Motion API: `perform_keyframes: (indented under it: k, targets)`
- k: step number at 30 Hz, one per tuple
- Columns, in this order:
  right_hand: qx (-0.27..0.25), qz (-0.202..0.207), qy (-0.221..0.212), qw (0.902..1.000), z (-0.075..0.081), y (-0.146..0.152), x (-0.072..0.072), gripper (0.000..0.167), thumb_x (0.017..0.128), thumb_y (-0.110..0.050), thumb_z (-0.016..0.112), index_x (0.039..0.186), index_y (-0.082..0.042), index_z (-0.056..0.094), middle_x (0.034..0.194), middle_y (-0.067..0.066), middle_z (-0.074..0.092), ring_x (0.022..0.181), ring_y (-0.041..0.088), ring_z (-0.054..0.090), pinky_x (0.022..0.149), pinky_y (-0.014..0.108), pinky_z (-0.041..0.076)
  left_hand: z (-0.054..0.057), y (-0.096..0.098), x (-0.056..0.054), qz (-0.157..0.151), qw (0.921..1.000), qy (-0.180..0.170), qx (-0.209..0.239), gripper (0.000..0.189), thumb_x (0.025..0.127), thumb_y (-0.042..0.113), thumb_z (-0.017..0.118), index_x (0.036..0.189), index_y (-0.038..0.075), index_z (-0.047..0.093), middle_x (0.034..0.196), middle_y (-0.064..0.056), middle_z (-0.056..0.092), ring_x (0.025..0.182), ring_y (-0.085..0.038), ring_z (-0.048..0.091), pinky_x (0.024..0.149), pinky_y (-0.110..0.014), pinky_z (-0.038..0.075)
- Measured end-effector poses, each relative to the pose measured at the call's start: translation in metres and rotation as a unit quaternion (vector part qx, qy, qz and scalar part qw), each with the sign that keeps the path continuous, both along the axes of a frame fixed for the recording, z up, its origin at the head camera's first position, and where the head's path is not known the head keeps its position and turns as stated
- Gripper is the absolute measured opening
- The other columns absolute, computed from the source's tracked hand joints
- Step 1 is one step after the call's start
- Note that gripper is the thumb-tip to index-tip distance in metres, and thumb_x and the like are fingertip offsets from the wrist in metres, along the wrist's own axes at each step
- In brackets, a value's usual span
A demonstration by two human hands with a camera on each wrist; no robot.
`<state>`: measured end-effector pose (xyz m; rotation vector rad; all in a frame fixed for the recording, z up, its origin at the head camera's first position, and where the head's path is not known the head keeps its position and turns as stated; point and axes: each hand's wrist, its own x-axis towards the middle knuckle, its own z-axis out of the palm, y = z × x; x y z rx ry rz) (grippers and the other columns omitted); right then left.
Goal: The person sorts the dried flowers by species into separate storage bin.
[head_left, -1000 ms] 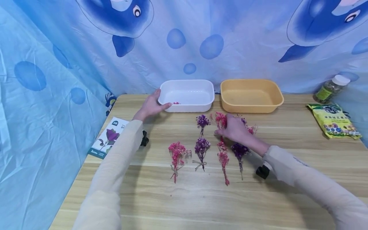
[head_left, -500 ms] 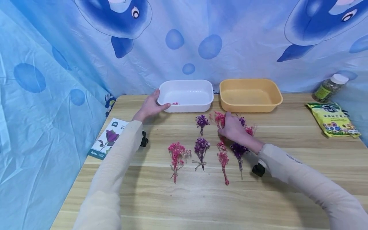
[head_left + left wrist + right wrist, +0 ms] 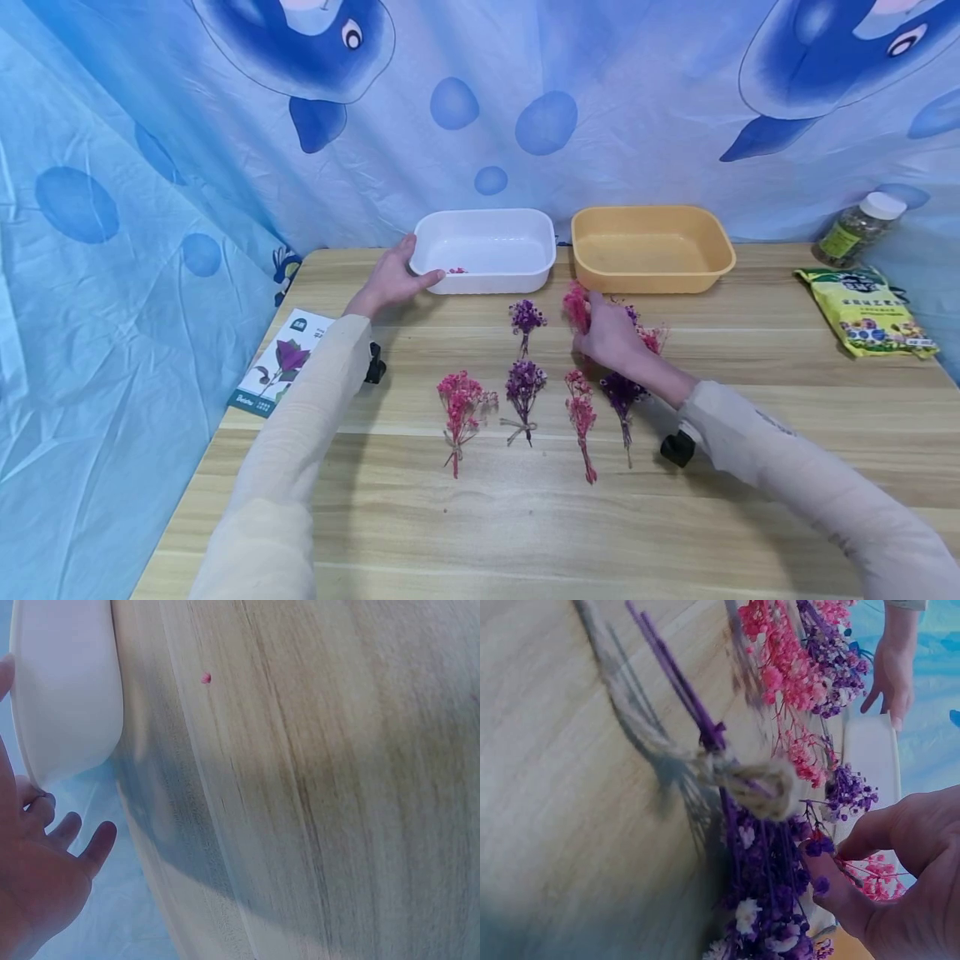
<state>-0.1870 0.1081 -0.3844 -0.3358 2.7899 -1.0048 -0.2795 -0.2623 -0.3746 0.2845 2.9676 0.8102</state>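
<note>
My left hand point(image 3: 393, 277) holds the left front corner of a white plastic basin point(image 3: 528, 282), thumb along its front and fingers at its side. In the left wrist view the thumb touches the basin wall point(image 3: 71, 697). A few pink bits show inside. With thumb and finger, my right hand point(image 3: 611, 333) pinches the stem of a pink dried flower bunch point(image 3: 576, 307), whose lower end is hidden. In the right wrist view, a twine-tied purple bunch point(image 3: 757, 862) lies close below that hand. A second pink bunch point(image 3: 581, 408) lies nearer the person.
Purple bunches point(image 3: 525, 382) and a pink bunch point(image 3: 461, 400) lie left of the right hand. Behind stands a yellow basin point(image 3: 652, 279). A lidded jar point(image 3: 855, 233) and a yellow packet point(image 3: 866, 312) sit at right, a flower-printed card point(image 3: 281, 358) at left.
My right hand has drawn the pink bunch slightly up and away from the pink bunch below it, and its flower head has turned. The left hand stays on the white basin.
</note>
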Motion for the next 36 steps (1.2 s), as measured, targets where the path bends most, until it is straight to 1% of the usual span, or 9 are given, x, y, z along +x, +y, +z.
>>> perform_keyframes:
  k: [6,8,14,20,21,24,28,32,36]
  targets:
    - [-0.038,0.007,-0.008,0.9992,0.005,0.007,0.004,0.080,0.085,0.004,0.066,0.153,0.007,0.025,0.113,0.028,0.065,0.052,0.021,0.059,0.038,0.031,0.049,0.000,-0.001,-0.001,-0.001,1.0000,0.001,-0.004,0.103,0.091,0.051,0.067,0.157,-0.005,0.011,0.163,-0.022,0.012,0.150,-0.036,0.012,0.121,-0.046,0.012]
    - [-0.044,0.011,-0.002,0.9989,0.007,0.009,0.004,0.077,0.087,0.003,0.066,0.153,0.007,0.026,0.119,0.029,0.063,0.053,0.021,0.060,0.039,0.031,0.048,0.000,-0.002,-0.001,-0.001,1.0000,0.002,-0.003,0.103,0.091,0.051,0.067,0.157,-0.005,0.011,0.163,-0.022,0.012,0.150,-0.036,0.013,0.121,-0.047,0.013]
    - [-0.080,0.025,0.012,0.9964,0.011,0.014,0.004,0.070,0.090,0.003,0.066,0.152,0.004,0.032,0.114,0.031,0.064,0.053,0.025,0.061,0.040,0.032,0.050,-0.002,-0.004,0.000,-0.002,1.0000,0.002,0.004,0.104,0.090,0.052,0.067,0.157,-0.005,0.012,0.163,-0.023,0.012,0.149,-0.038,0.014,0.120,-0.050,0.014]
    - [-0.125,0.039,0.013,0.9913,0.019,0.014,0.002,0.069,0.089,0.006,0.067,0.151,0.003,0.035,0.121,0.033,0.062,0.058,0.032,0.065,0.043,0.029,0.052,-0.002,-0.004,0.001,0.003,1.0000,-0.004,0.002,0.104,0.090,0.053,0.067,0.157,-0.004,0.011,0.164,-0.021,0.011,0.149,-0.036,0.013,0.120,-0.049,0.014]
    - [-0.126,0.042,0.020,0.9909,0.021,0.015,0.001,0.069,0.089,0.006,0.068,0.150,0.004,0.037,0.122,0.033,0.062,0.059,0.033,0.066,0.043,0.029,0.052,-0.002,-0.004,0.002,0.003,1.0000,-0.006,0.002,0.104,0.090,0.053,0.067,0.157,-0.004,0.010,0.164,-0.021,0.011,0.150,-0.036,0.013,0.120,-0.049,0.014]
    - [-0.124,0.052,0.029,0.9905,0.024,0.016,-0.001,0.068,0.088,0.005,0.069,0.149,0.006,0.038,0.126,0.032,0.060,0.078,0.037,0.070,0.054,0.027,0.057,-0.001,-0.004,0.003,0.004,1.0000,-0.008,0.000,0.104,0.091,0.053,0.066,0.157,-0.004,0.010,0.164,-0.021,0.011,0.150,-0.036,0.013,0.121,-0.048,0.014]
    - [-0.124,0.049,0.009,0.9910,0.028,0.018,-0.005,0.071,0.087,0.005,0.068,0.150,0.006,0.035,0.130,0.031,0.058,0.100,0.039,0.068,0.063,0.034,0.060,0.000,-0.002,0.004,0.005,1.0000,-0.008,0.001,0.103,0.091,0.053,0.066,0.157,-0.003,0.011,0.164,-0.021,0.011,0.150,-0.035,0.013,0.121,-0.047,0.015]
    - [-0.121,0.048,-0.003,0.9915,0.034,0.017,-0.011,0.069,0.088,0.004,0.069,0.149,0.006,0.037,0.124,0.030,0.062,0.095,0.038,0.068,0.063,0.039,0.060,0.001,-0.001,0.004,0.006,0.9999,-0.009,0.005,0.103,0.091,0.053,0.066,0.158,-0.003,0.011,0.164,-0.020,0.011,0.150,-0.034,0.012,0.121,-0.046,0.015]
    - [-0.109,0.054,0.011,0.9925,0.044,0.013,-0.019,0.062,0.088,0.004,0.069,0.144,0.009,0.044,0.120,0.029,0.064,0.096,0.039,0.068,0.071,0.034,0.060,0.001,-0.001,0.003,0.003,0.9999,-0.007,0.007,0.103,0.091,0.052,0.067,0.157,-0.003,0.011,0.164,-0.021,0.011,0.150,-0.035,0.012,0.121,-0.047,0.014]
